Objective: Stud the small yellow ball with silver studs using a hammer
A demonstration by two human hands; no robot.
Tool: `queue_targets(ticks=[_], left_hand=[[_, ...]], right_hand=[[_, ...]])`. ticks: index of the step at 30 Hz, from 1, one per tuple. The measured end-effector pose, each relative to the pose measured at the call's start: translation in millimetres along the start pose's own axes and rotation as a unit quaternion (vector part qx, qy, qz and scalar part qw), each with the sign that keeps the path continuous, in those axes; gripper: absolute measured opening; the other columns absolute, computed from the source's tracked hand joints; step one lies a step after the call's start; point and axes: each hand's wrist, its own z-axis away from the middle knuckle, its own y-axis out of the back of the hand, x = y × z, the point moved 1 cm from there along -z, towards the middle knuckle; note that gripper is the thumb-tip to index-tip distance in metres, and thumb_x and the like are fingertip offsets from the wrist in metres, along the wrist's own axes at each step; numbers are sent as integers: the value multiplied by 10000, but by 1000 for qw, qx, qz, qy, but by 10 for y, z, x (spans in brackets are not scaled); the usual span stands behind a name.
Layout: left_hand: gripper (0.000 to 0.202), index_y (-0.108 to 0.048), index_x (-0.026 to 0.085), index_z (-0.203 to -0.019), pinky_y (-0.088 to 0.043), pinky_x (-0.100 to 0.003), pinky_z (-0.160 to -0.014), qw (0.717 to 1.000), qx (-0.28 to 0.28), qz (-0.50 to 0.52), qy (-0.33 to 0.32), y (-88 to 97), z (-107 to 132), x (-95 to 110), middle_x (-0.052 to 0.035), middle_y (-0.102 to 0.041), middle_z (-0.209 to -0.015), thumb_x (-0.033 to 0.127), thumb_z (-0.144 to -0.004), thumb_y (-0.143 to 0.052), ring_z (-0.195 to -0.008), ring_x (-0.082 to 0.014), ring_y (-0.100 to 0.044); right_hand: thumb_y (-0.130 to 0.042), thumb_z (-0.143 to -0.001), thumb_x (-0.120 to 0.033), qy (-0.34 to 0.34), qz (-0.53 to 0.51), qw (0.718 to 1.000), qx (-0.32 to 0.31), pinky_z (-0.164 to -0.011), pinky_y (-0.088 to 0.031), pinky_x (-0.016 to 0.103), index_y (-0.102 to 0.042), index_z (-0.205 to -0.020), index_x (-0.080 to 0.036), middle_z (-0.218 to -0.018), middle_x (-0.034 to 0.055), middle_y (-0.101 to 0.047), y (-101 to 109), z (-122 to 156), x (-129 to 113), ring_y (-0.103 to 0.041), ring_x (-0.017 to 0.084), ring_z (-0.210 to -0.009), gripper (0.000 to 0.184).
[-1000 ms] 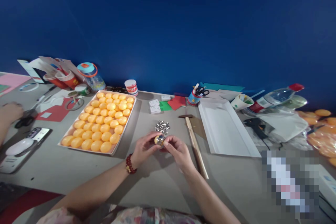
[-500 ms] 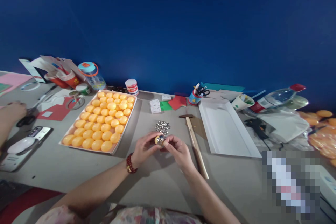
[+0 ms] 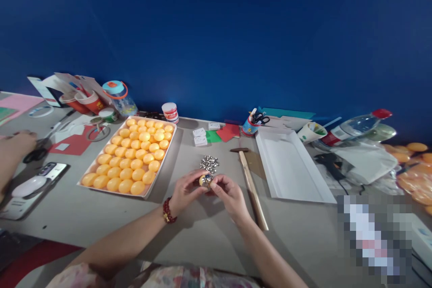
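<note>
Both of my hands meet over the grey table [image 3: 189, 234] and hold one small orange ball [image 3: 204, 179] with shiny silver bits stuck on it. My left hand [image 3: 185, 191], with a red bead bracelet on the wrist, cups the ball from the left with curled fingers. Pinching it from the right is my right hand [image 3: 229, 193]. Just beyond the ball lies a small heap of silver pieces [image 3: 209, 163]. A white tray [image 3: 88, 172] full of several plain orange balls stands to the left.
A hammer [image 3: 251, 184] lies right of my hands, then an empty white tray [image 3: 290, 166]. Cups, a jar, scissors, paper, a bottle and a glue gun crowd the back edge. Another person's hand [image 3: 15, 144] rests at far left near a phone [image 3: 30, 189].
</note>
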Motion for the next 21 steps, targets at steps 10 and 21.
queue_targets(ticks=[10,21], left_hand=[[390,-656,230,-1218,-512,-397,-998,1000,-1,-13,-4,-2,1,38,-97,-688,-1226,337,-845,-693,-1139,-257,-634],[382,-674,221,-1185,-546,-388,-949,998,1,61,18,-45,-3,20,-113,-678,-1227,320,-819,-722,-1110,-264,-646]], right_hand=[[-736,-798,-453,11,33,999,-6,-720,-568,294,-630,-825,-187,-806,8,-665,31,-4,28,-654,153,-696,287],[-750,-785,-427,26,39,999,6,-658,-533,249,-604,-810,-187,-767,-3,-664,24,5,-36,-656,135,-646,283]])
